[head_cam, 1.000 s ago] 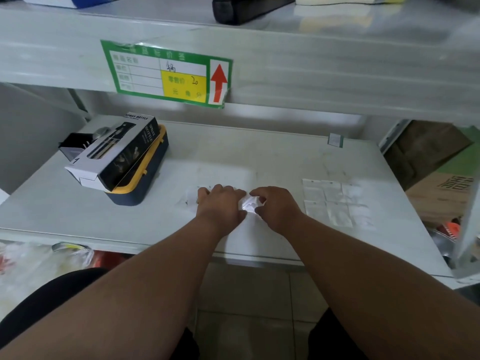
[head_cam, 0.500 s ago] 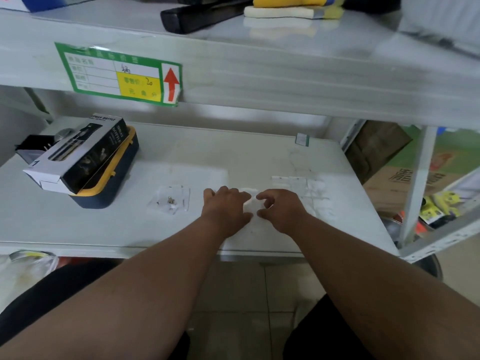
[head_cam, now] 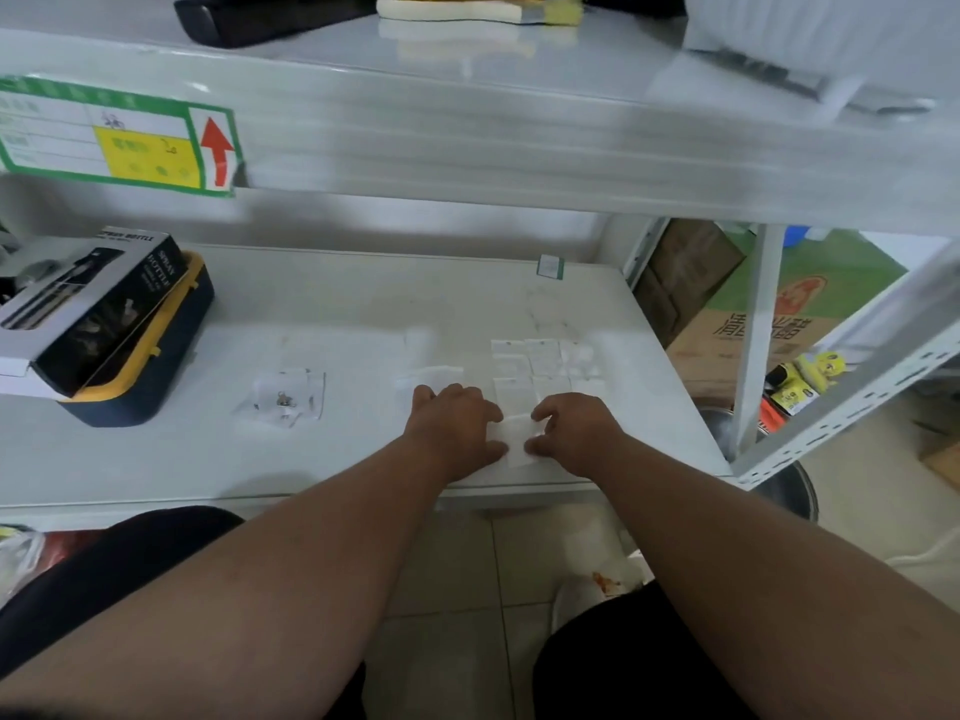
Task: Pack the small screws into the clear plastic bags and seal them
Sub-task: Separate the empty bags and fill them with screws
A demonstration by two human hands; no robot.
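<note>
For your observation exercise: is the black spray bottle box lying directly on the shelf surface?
No. The spray bottle box lies tilted on top of a navy and yellow case, which sits on the shelf.

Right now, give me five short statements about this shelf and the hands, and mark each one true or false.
1. Both hands hold one small clear bag between them near the shelf's front edge. True: the left hand and right hand pinch it from either side.
2. A bag with small screws lies to the right of the hands. False: it lies to their left, apart from them.
3. A group of flat clear bags lies just beyond the right hand. True.
4. The spray bottle box stands directly on the shelf. False: it rests tilted on a dark blue and yellow case.
5. The arrow on the green label points down. False: it points up.
</note>
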